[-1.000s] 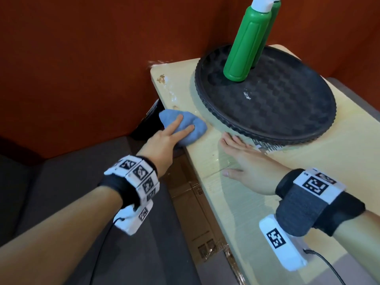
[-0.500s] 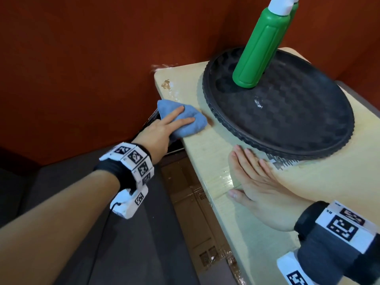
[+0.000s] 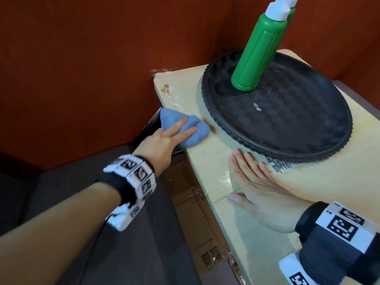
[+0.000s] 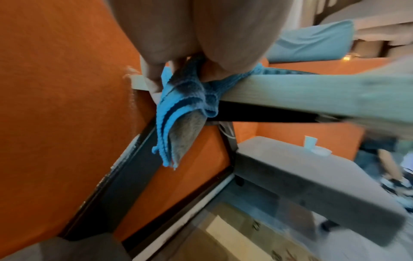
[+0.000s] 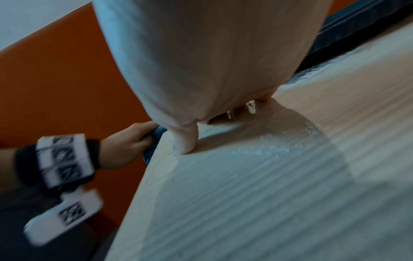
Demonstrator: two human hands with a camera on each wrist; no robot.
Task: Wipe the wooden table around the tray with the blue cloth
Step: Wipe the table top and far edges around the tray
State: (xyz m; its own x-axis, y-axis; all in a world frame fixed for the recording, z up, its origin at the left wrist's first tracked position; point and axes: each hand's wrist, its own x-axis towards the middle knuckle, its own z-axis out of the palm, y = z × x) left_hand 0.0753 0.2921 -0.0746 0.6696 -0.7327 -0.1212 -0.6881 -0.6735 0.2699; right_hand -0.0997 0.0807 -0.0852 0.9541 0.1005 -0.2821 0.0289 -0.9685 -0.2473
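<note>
The blue cloth (image 3: 198, 131) lies bunched on the left edge of the pale wooden table (image 3: 205, 161), just left of the round black tray (image 3: 246, 141). My left hand (image 3: 176, 130) presses it with two straight fingers on top. In the left wrist view a fold of the cloth (image 4: 178, 109) hangs below the table edge (image 4: 290, 91), held between thumb and palm. My right hand (image 3: 253, 182) lies flat and open on the table, fingertips near the tray's front rim. In the right wrist view the left hand (image 5: 125, 146) curls round the cloth (image 5: 156, 134).
A green squeeze bottle (image 3: 259, 52) with a white cap stands in the tray. An orange-red wall runs close behind and left of the table. A brown stain (image 3: 165, 89) marks the far left corner. Cardboard boxes (image 3: 197, 212) and a grey seat lie below the edge.
My left hand has slid the cloth a little along the left edge toward the far corner. My right hand has stayed flat by the tray.
</note>
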